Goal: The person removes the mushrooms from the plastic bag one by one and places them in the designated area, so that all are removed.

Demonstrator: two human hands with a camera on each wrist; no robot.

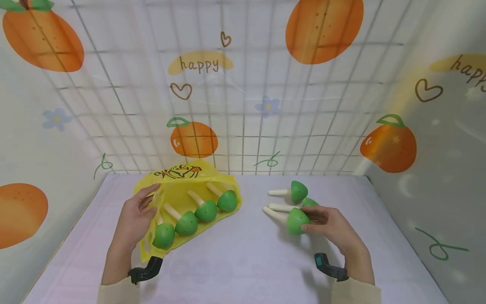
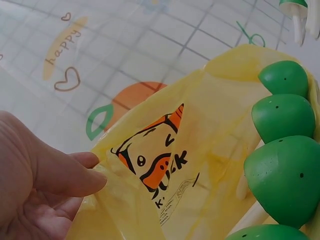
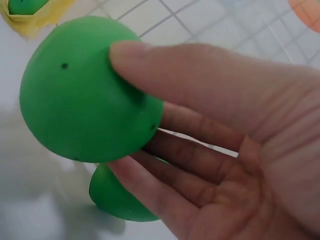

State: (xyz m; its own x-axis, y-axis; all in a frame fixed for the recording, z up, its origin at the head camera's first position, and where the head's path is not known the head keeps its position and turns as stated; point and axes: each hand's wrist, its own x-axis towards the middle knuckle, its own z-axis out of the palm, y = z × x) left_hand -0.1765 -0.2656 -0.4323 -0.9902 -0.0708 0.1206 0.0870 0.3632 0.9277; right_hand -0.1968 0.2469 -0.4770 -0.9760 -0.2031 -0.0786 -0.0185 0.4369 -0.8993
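On the left part of the pale surface (image 1: pixel 228 274), the left hand (image 1: pixel 134 221) pinches the edge of a yellow bag (image 1: pixel 172 196) between thumb and fingers, a dark band (image 1: pixel 146 271) round its wrist. The bag lies with its mouth open toward the person, a cartoon printed on its upper side. Inside, four green-capped mushrooms (image 1: pixel 186 223) lie in a slanting row, caps at the mouth and white stems pointing inward. Further right, well apart from the bag, are three more mushrooms, stems pointing left: a far one (image 1: pixel 299 192), a middle one (image 1: pixel 309 202) partly hidden, and a near one (image 1: pixel 297 221). The right hand (image 1: pixel 334 230) is clamped on the near one's cap, thumb on one side and fingers on the other.
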